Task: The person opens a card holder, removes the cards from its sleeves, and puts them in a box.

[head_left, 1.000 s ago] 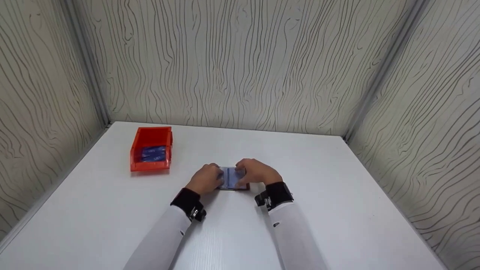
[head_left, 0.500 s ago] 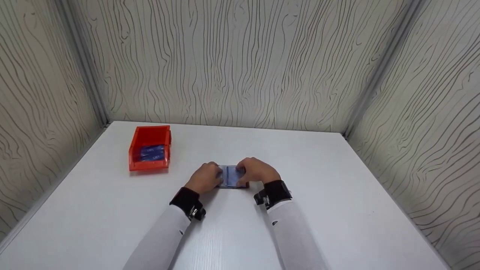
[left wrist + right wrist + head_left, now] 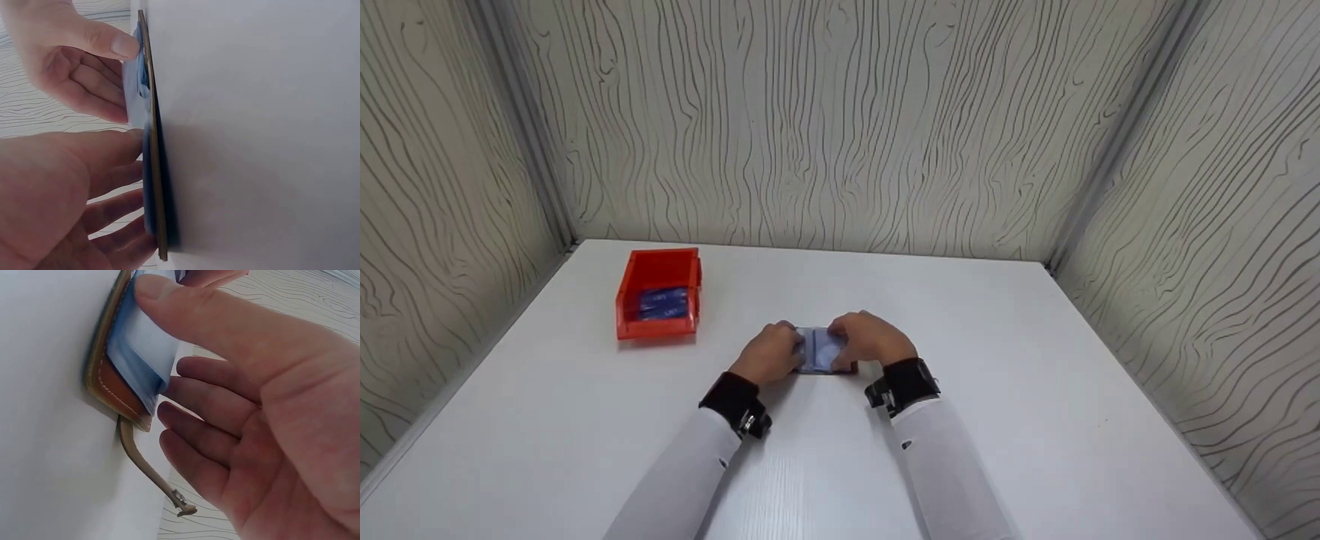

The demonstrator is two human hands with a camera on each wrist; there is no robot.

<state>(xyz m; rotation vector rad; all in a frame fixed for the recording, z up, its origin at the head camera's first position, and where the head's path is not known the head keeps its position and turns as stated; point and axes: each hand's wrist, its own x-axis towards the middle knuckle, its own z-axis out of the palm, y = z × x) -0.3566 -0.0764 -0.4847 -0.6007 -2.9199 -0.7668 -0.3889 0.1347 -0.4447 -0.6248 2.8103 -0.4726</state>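
Note:
A brown leather card holder (image 3: 121,391) lies spread flat on the white table, with clear bluish plastic sleeves (image 3: 826,349) inside. My left hand (image 3: 771,354) holds its left part; in the left wrist view the thumb and fingertips (image 3: 135,239) meet its edge. From the other side my right hand (image 3: 876,339) grips the right-hand sleeves. Its thumb (image 3: 160,292) presses on the plastic in the right wrist view, while the other fingers curve along the sleeves' far side. A narrow strap (image 3: 143,464) with a metal snap sticks out from the card holder.
An orange-red open-front bin (image 3: 658,330) stands at the back left of the table (image 3: 997,375), with blue printed packets (image 3: 663,303) inside. Wood-patterned panels (image 3: 810,127) rise behind the table and on both sides.
The head view has drifted slightly, so the bin and table sit a little higher. Both hands keep nearly the same places on the card holder.

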